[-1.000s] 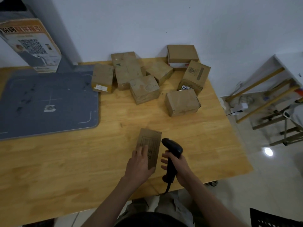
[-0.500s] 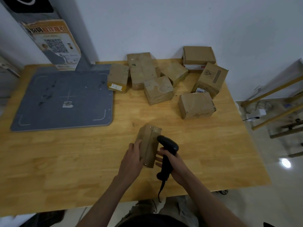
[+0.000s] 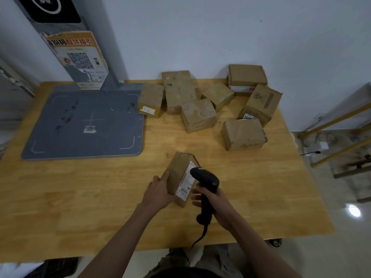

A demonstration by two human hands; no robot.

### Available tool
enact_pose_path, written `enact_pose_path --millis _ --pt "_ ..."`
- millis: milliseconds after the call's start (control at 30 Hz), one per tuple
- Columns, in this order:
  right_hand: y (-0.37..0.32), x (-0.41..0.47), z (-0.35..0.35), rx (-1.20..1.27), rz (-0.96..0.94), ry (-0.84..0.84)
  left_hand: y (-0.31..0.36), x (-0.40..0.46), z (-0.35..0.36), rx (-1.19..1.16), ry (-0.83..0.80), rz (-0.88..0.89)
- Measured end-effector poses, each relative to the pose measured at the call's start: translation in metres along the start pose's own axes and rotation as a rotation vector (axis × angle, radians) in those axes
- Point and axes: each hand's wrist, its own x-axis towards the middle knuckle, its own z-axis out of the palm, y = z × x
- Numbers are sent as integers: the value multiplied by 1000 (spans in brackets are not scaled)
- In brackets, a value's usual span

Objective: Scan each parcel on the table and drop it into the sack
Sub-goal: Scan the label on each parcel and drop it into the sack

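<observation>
A small cardboard parcel (image 3: 179,175) stands tipped on its edge on the wooden table (image 3: 100,197), its white label facing right. My left hand (image 3: 158,192) grips its left side. My right hand (image 3: 212,201) holds a black handheld scanner (image 3: 204,183) by the handle, with the scanner's head right beside the label. Several more brown parcels (image 3: 200,115) lie clustered at the back of the table. No sack is in view.
A grey scanning mat (image 3: 60,127) with a post (image 3: 66,43) carrying a QR-code poster covers the table's back left. The scanner's cable hangs over the front edge. Right of the table are yellow wooden rails (image 3: 331,135) and a shiny tiled floor.
My left hand has tipped the parcel from lying flat up onto its edge, so the label faces the scanner. The view has shifted back and to the left.
</observation>
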Motion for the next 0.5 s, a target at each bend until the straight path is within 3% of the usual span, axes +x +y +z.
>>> enact_pose_path --millis 133,233,333,500 --pt "-1 -4 -19 -185 -70 51 -10 1 -6 -43 -51 9" --pt "-1 -5 -31 -497 -121 61 -15 1 -7 -61 -70 11" --pt "-4 -6 -34 -790 -177 -6 -18 1 -7 -65 -69 10" --pt "-5 -5 -24 -987 -273 -126 -14 0 -6 -67 -55 15"
